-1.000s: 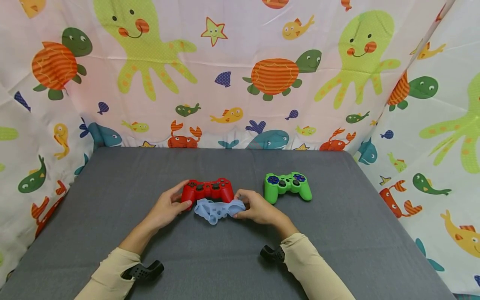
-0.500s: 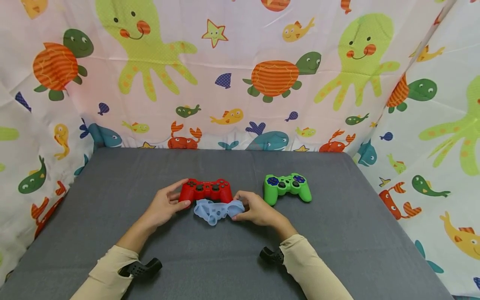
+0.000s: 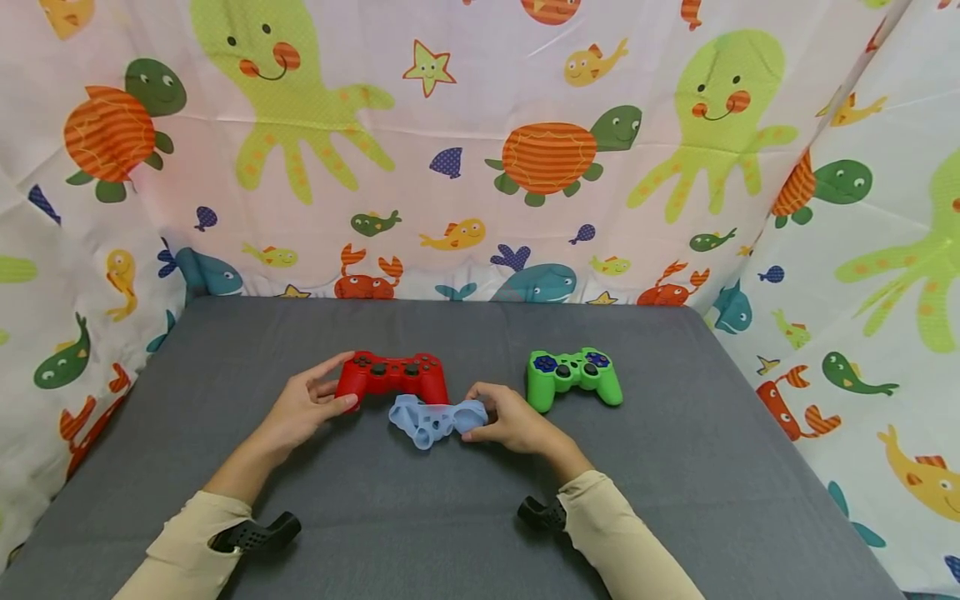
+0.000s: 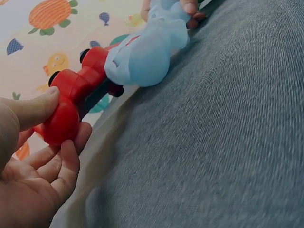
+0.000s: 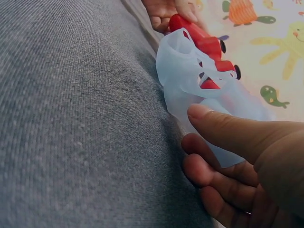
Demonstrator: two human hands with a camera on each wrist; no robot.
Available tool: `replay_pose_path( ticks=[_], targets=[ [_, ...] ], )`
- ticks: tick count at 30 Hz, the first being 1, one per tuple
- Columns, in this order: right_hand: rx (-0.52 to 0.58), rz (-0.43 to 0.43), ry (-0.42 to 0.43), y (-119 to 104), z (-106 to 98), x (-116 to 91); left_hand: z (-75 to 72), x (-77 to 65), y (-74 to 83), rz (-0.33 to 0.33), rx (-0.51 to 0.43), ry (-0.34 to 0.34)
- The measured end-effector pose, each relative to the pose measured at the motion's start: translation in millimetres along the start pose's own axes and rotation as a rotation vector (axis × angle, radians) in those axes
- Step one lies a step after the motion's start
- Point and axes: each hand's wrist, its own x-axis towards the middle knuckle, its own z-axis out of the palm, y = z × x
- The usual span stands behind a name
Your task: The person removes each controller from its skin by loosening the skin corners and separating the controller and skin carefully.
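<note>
My left hand (image 3: 303,407) grips the left handle of a red game controller (image 3: 393,377), thumb on one side and fingers curled under it in the left wrist view. In front of the controller is a pale blue, translucent silicone controller cover (image 3: 427,421), limp and full of button holes. My right hand (image 3: 510,417) pinches the cover's right end between thumb and fingers. In the right wrist view the cover (image 5: 180,80) overlaps part of the red controller (image 5: 209,45). The red controller's right handle is partly behind the cover in the head view.
A green game controller (image 3: 573,377) with blue buttons lies on the grey cloth-covered table (image 3: 420,517), just beyond my right hand. A white curtain (image 3: 465,100) printed with sea animals stands behind the table and along its sides.
My left hand has moved left with the red controller, shifting it away from my right hand. The right hand and the blue cover have stayed almost where they were.
</note>
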Motion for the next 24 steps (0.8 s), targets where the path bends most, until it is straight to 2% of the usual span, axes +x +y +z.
replay_pose_path(
  ticks=[9,24],
  targets=[
    [0.001,0.004,0.002,-2.1,0.2,-1.0,-16.6,-5.1,0.3,0.025,0.013,0.029],
    [-0.018,0.004,0.000,-1.7,-0.2,-1.1,-53.7,-11.8,-9.7,-0.042,0.046,0.068]
  ],
)
